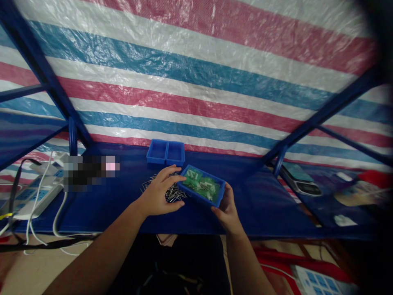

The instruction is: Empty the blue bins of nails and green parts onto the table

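Observation:
A blue plastic bin (201,199) tilts above the table, gripped at its right end by my right hand (227,209). Inside it lie several green pieces (202,184), perhaps small bags or plastic parts, with some thin metal bits among them. My left hand (161,190) is open, thumb and fingers spread, with the fingertips at the bin's left end. Beneath and beside that hand, a loose pile of thin metal pins or nails (175,194) is spread on the blue table (123,205). Part of the pile is hidden by the hand.
A two-compartment blue tray (156,159) stands at the table's back. White power strips (39,200) and cables are at the left. To the right, a digital scale (302,180) sits beyond the blue frame post (279,162). A striped tarp (190,102) hangs behind.

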The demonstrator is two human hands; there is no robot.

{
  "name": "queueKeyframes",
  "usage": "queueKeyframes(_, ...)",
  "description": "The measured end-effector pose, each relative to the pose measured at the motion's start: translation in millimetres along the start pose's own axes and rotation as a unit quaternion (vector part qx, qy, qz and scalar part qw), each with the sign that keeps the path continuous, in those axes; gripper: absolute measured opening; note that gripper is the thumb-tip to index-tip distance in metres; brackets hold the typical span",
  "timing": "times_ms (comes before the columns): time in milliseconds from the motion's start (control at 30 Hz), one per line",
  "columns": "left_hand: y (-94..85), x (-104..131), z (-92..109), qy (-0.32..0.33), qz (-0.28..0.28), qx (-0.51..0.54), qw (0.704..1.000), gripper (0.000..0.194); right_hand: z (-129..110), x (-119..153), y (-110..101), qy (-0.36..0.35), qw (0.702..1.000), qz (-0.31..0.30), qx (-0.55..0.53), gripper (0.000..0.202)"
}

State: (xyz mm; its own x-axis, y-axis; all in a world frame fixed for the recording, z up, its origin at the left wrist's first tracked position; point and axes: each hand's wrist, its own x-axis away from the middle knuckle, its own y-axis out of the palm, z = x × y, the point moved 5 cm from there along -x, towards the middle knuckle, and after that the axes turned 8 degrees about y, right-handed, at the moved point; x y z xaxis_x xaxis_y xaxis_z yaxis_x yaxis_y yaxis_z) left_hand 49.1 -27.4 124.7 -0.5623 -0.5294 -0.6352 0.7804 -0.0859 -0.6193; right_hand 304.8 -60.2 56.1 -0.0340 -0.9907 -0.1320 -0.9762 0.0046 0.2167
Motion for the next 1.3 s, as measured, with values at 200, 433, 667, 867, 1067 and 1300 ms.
queueKeyframes(200, -7.6, -16, 40, -0.013, -0.148, 0.008, 0.989, 0.091, -8, 18, 16, 0.092, 0.99, -0.11, -0.006, 0.091)
queueKeyframes(433, 2.7, -22, 71, -0.001, -0.24, 0.002, 0.971, 0.104, 11, 36, 28, 0.146, 0.972, -0.169, -0.072, 0.096)
queueKeyframes(667, 30.4, -26, 71, 0.011, -0.19, 0.011, 0.982, 0.09, 10, 40, 33, 0.134, 0.981, -0.081, -0.117, 0.104)
queueKeyframes(867, 27.0, -33, 67, 0.002, -0.109, 0.081, 0.991, 0.083, 31, 46, 35, 0.136, 0.974, 0.002, -0.182, 0.106)
queueKeyframes(1067, 39.6, -36, 63, -0.035, -0.099, 0.121, 0.987, 0.09, 64, 51, 33, 0.139, 0.972, 0.034, -0.188, 0.099)
queueKeyframes(1300, 60.7, -44, 58, -0.05, -0.062, 0.158, 0.984, 0.093, 68, 54, 45, 0.151, 0.964, 0.041, -0.214, 0.08)
